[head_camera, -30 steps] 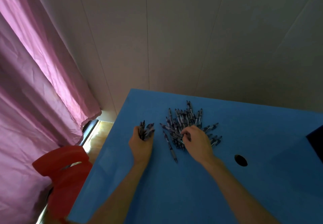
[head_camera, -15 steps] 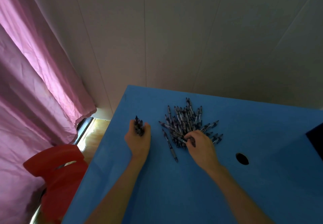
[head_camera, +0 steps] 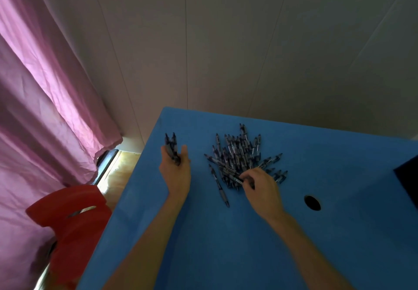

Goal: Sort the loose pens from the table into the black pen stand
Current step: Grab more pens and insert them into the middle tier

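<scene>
A pile of dark loose pens (head_camera: pixel 239 154) lies on the blue table (head_camera: pixel 226 244), towards its far side. One pen (head_camera: pixel 219 185) lies apart at the pile's near left. My left hand (head_camera: pixel 175 172) rests on the table left of the pile, closed around a small bundle of pens (head_camera: pixel 171 147) that stick out past the fingers. My right hand (head_camera: pixel 260 187) is at the pile's near edge, its fingertips pinching a pen (head_camera: pixel 236 177) there. A dark object (head_camera: pixel 407 181), cut off by the right frame edge, may be the black pen stand; I cannot tell.
A round cable hole (head_camera: pixel 312 203) is in the table right of my right hand. A red plastic chair (head_camera: pixel 72 221) stands left of the table, beside a pink curtain (head_camera: pixel 45 108). A pale panelled wall runs behind the table.
My right hand has slid from the pile's middle to its near edge and pinched a pen. My left hand has turned, so its bundle now points away from me.
</scene>
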The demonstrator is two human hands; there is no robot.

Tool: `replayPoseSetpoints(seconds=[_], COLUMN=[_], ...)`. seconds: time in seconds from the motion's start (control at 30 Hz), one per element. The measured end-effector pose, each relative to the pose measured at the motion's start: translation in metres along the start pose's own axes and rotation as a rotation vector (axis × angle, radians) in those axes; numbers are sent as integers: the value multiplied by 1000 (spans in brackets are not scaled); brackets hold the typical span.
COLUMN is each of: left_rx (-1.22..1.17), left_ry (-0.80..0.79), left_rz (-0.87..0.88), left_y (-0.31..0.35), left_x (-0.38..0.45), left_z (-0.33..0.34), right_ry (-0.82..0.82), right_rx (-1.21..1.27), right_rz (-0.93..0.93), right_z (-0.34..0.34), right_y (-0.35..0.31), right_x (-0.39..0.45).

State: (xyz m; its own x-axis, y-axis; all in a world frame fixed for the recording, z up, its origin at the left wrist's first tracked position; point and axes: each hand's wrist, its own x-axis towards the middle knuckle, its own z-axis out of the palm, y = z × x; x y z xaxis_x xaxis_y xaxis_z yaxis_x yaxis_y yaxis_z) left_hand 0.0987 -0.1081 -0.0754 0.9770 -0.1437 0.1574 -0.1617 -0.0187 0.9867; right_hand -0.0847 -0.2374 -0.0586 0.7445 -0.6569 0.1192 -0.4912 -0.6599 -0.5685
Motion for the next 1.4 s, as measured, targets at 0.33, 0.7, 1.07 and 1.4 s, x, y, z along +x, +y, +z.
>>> replayPoseSetpoints(seconds=[0.33, 0.7, 1.07, 1.4], left_rx=[147, 188, 375, 504], left_ry=[-70, -101, -305, -562], left_rz=[-128, -167, -60, 50], left_y=[-13, -8, 59, 140], left_x=[-9, -10, -18, -54], left_z=[6, 10, 3, 17], right_ry=[41, 47, -19, 32], right_rx=[14, 5, 144, 144], right_rz=[-34, -36, 25, 75], right_z=[-4, -3, -34, -108], right_y=[-4, 8, -14, -36], right_x=[7, 4, 0, -30])
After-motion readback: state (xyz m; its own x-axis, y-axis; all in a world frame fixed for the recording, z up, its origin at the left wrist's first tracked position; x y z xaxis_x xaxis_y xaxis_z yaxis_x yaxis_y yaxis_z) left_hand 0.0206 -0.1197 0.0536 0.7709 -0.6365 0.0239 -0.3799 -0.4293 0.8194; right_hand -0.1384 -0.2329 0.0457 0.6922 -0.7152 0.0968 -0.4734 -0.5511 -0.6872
